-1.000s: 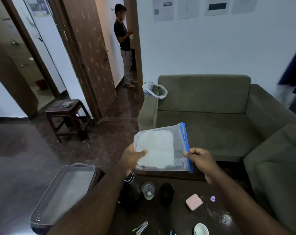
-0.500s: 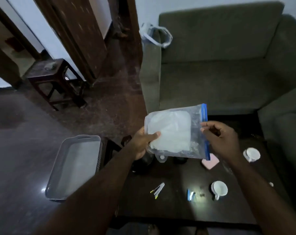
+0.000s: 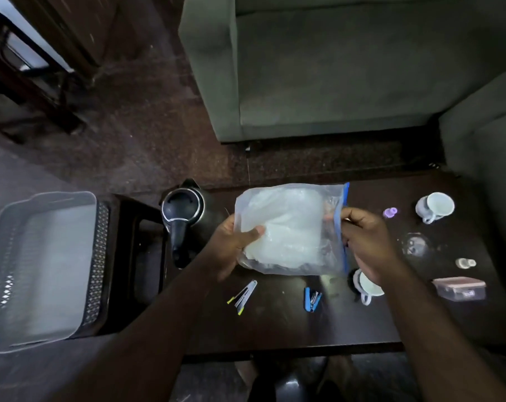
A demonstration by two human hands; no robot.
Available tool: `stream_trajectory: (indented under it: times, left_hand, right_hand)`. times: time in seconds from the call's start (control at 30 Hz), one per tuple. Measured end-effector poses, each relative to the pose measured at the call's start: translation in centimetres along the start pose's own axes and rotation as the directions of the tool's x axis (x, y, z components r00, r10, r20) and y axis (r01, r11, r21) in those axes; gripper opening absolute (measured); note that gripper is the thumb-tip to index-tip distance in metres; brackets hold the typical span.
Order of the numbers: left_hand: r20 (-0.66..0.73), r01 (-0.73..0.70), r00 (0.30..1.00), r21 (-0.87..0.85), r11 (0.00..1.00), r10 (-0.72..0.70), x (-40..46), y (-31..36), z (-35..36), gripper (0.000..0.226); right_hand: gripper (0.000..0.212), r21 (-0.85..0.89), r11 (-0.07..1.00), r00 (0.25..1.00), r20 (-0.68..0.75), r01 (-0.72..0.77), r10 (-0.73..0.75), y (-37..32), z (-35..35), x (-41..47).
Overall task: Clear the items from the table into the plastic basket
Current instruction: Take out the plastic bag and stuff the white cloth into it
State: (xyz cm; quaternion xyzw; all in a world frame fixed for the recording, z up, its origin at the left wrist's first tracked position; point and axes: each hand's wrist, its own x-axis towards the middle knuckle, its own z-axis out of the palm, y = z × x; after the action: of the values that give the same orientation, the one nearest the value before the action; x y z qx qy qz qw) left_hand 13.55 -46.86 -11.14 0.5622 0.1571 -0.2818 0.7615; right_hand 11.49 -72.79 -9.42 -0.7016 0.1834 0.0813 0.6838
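In the head view, both hands hold a clear zip bag (image 3: 289, 230) with white contents above the middle of the dark counter (image 3: 275, 323): the left hand (image 3: 234, 245) pinches its closed end, the right hand (image 3: 367, 242) grips the blue zipper strip. The empty plastic basket (image 3: 40, 271) sits beyond the counter's left edge, past the black kettle (image 3: 183, 210) at the far-left corner. I judge it best to carry the bag level and clear of the kettle, then lower it flat into the basket.

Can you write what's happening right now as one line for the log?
step: bagging | left hand: holds zip bag | right hand: pinches blue zip edge | plastic basket: empty
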Motion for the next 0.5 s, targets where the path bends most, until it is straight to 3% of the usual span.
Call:
stream_trajectory:
  times: [0.2, 0.33, 0.4, 0.5]
  left_hand:
    - [0.070, 0.057, 0.996, -0.018, 0.998, -0.056, 0.8, -4.1, -0.9, 0.040]
    - [0.062, 0.114, 0.992, -0.032, 0.993, -0.112, 0.0, -5.7, -0.7, 0.045]
    - [0.048, 0.145, 0.988, -0.016, 0.989, -0.144, -0.8, -6.6, -0.6, 0.049]
    - [0.023, 0.172, 0.985, -0.036, 0.984, -0.171, -2.1, -8.3, -0.9, 0.046]
  right_hand:
    - [0.022, 0.057, 0.987, 0.985, 0.084, -0.153, 0.148, 5.6, 0.2, 0.9]
    - [0.016, -0.114, 0.958, 0.938, 0.199, -0.264, 0.282, 6.3, 0.9, 0.6]
    - [0.027, -0.175, 0.939, 0.918, 0.218, -0.297, 0.331, 6.5, 0.4, 0.2]
    - [0.028, -0.006, 0.919, 0.880, 0.284, -0.394, 0.379, 6.9, 0.2, -0.8]
